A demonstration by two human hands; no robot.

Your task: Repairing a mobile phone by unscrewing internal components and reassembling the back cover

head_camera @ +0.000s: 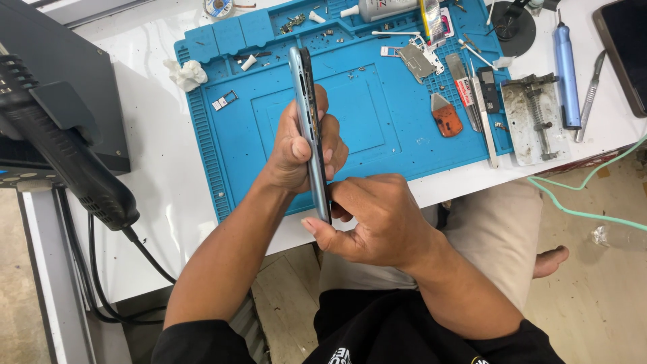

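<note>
Both hands [296,145] [381,219] gripping edge-on phone [310,121]

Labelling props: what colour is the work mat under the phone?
Blue, as the head view shows: the work mat lies on a white table.

The middle of the blue mat [377,128] lies bare around the raised phone [310,128] that both hands grip edge-on, so there is room to pass on either side of it, with only a small card tray [224,101] lying to the left. The mat's far edge and right side are crowded: screws and small parts in the compartments, a metal plate [416,62], an orange-handled scraper [446,116], tweezers [486,125], and beyond them a metal clamp jig [536,118] and a blue pen-shaped tool [567,74]. To the left, a strip of white table [148,168] is open up to the black hot-air tool [67,155] and its cable [145,253], with a wad of tissue [187,74] at the mat's corner.
</note>
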